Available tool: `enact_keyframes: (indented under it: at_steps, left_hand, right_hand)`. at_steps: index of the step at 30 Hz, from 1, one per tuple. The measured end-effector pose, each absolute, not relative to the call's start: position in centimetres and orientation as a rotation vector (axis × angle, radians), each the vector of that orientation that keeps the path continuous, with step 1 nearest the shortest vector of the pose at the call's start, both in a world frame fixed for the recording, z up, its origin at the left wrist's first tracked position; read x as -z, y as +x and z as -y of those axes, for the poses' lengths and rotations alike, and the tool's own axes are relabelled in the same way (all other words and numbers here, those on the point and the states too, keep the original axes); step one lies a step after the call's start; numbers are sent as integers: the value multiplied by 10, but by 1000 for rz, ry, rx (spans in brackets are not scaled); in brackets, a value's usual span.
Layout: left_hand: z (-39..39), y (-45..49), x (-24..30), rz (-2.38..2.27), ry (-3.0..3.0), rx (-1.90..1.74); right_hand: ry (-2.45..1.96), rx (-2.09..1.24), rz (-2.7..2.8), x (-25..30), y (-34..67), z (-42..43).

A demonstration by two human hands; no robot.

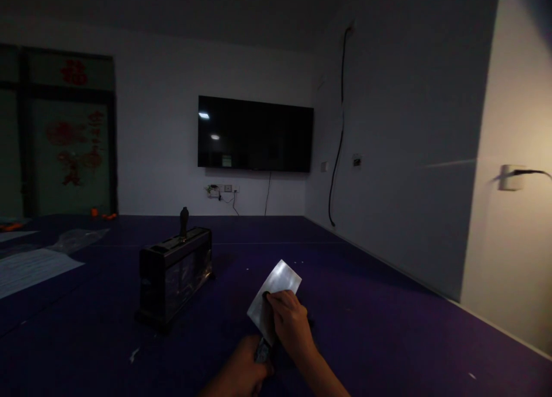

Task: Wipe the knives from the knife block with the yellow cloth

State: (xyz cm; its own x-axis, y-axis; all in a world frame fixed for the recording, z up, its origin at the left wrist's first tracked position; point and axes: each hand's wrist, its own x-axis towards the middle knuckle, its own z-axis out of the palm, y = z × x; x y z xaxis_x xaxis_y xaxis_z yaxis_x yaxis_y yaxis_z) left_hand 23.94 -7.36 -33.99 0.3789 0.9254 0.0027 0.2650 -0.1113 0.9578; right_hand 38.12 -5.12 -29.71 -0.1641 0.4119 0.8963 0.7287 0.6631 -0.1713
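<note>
A cleaver with a broad, shiny metal blade (282, 276) is held up in front of me at a tilt. My left hand (244, 365) is closed around its dark, patterned handle (261, 350). Across the lower right part of the blade lies my right hand (291, 322), its fingers pinched together at the blade's face. Something small and dark (265, 295) shows at those fingertips, too dim to name. To the left stands a dark knife block (187, 282) with clear-looking sides. One black knife handle (184, 220) sticks up from its top.
The blue-purple surface (366, 328) stretches to the walls, with small white scraps on it. Printed paper (34, 270) and clear plastic film (80, 240) lie at the left. A television (254, 135) hangs ahead; a black cable (342, 121) runs down the right wall.
</note>
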Motion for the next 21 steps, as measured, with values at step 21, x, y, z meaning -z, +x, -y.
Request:
enact_keyframes:
  at_steps: [21]
  left_hand:
    - [71, 245, 338, -1011, 1513, -933]
  right_hand:
    - [-846, 141, 2055, 303, 356, 65]
